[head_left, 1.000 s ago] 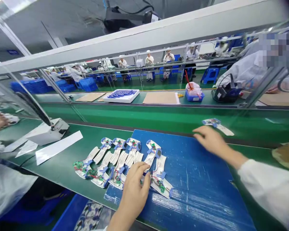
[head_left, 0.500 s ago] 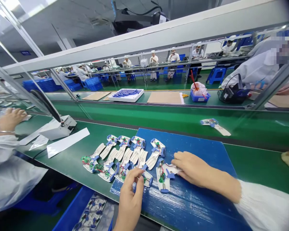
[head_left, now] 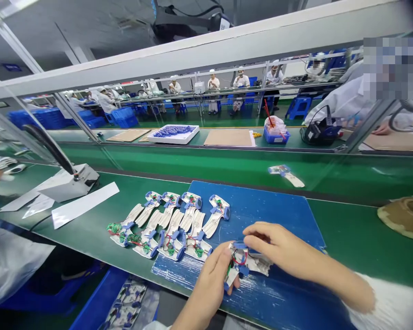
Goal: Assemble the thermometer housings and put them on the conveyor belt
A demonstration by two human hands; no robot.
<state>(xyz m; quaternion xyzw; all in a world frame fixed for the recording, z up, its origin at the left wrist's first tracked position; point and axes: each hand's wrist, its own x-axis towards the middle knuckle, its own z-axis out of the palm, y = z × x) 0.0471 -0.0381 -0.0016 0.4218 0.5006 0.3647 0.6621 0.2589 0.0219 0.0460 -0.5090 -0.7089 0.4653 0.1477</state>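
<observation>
My left hand [head_left: 211, 277] is closed around one end of a white pistol-shaped casing half [head_left: 259, 265] with blue parts, red wires and a green board inside. It is held above the blue board [head_left: 278, 302]. At the casing's upper end, the bent fingers and thumb of my right hand [head_left: 278, 245] pinch its blue edge; the fingertips partly hide the spot. To the left lie several similar casing halves [head_left: 170, 245] in two rows, handles interleaved, on the green bench and the board. One more casing half [head_left: 217, 215] rests just beyond my hands.
Another casing half [head_left: 287, 175] lies on the green strip behind the bench. A brown round object [head_left: 404, 219] stands at right. At left are a lamp base [head_left: 70, 183] and white strips [head_left: 86, 205]. A blue bin [head_left: 94, 298] sits below the bench edge. Co-workers sit around.
My left hand has moved right and taken hold of the casing half, which is now raised and turned. My right hand has shifted from its handle to its upper end.
</observation>
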